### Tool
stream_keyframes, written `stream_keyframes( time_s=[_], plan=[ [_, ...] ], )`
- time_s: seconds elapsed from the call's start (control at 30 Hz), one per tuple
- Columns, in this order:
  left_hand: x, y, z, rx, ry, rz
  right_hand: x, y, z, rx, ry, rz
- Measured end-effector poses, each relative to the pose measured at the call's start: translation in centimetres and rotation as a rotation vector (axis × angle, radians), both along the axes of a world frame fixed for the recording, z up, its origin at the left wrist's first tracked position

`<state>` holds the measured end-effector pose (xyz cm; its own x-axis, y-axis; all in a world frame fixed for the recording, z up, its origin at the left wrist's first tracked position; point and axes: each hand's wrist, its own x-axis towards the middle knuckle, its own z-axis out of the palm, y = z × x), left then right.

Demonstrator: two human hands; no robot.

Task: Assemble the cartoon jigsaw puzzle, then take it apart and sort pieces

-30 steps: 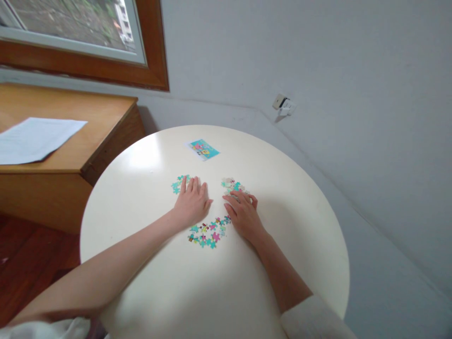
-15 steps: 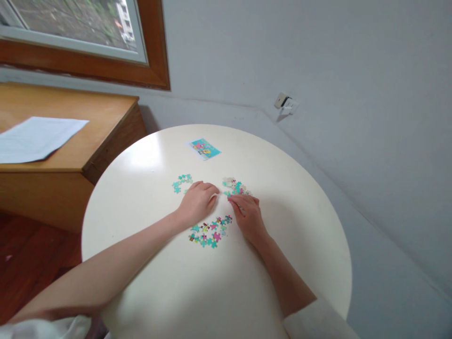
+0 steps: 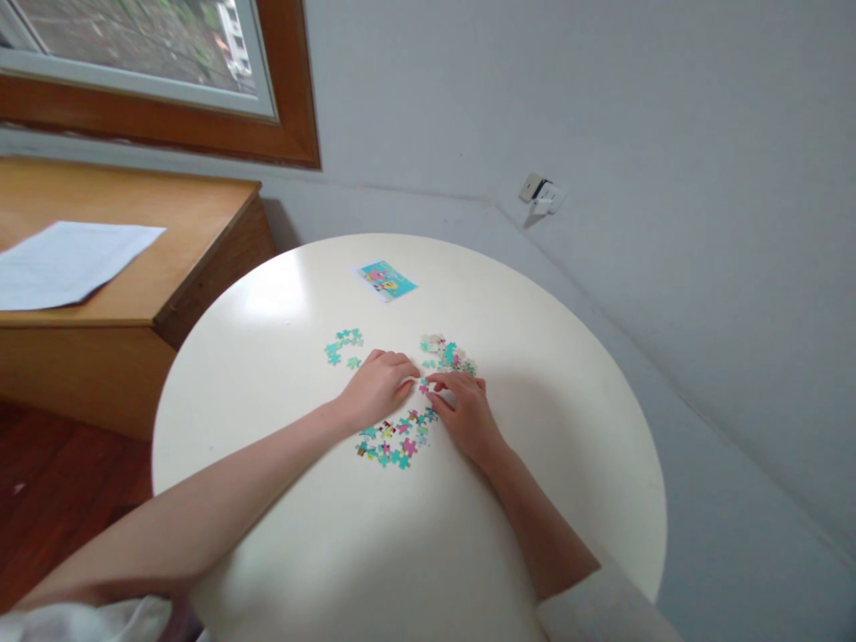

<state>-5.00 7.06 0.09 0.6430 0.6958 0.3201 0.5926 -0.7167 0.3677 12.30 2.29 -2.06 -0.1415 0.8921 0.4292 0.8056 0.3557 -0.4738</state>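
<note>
Near the middle of the round table, my right hand [image 3: 465, 412] pinches a small pink and teal jigsaw piece [image 3: 423, 386] between thumb and fingers. My left hand [image 3: 380, 388] faces it from the left, fingers curled and closed, tips just beside that piece. Whatever the left fingertips hold is hidden. Behind my right hand lies a heap of loose jigsaw pieces [image 3: 449, 355]. A second group of pieces [image 3: 394, 444], teal, pink and yellow, spreads in front of my hands. Mostly teal pieces [image 3: 343, 339] form a curved row beyond my left hand.
A colourful picture card [image 3: 389, 280] lies toward the far side of the white round table [image 3: 562, 526]. To the left stands a wooden desk [image 3: 201, 201] with white paper [image 3: 80, 259] on it. Behind are a wall with a socket [image 3: 540, 192] and a window.
My right hand has moved slightly left, bringing the pink and teal piece into view between the hands. My left hand has shifted slightly toward me, and a teal piece beyond it shows more fully.
</note>
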Motion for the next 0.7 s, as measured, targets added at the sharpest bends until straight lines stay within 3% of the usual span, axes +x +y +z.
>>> stream_keyframes(
  time_s=[0.33, 0.57, 0.7],
  plan=[
    [0.1, -0.3, -0.1, -0.034, 0.162, -0.229, 1.1, 0.4, -0.6, 0.089, -0.087, -0.248],
    [0.1, -1.0, 1.3, -0.158, 0.089, -0.367, 0.5, 0.4, -0.7, 0.034, -0.19, -0.094],
    [0.3, -1.2, 1.4, -0.154, 0.052, -0.373, 0.1, 0.3, -0.5, -0.019, -0.219, -0.034]
  ],
)
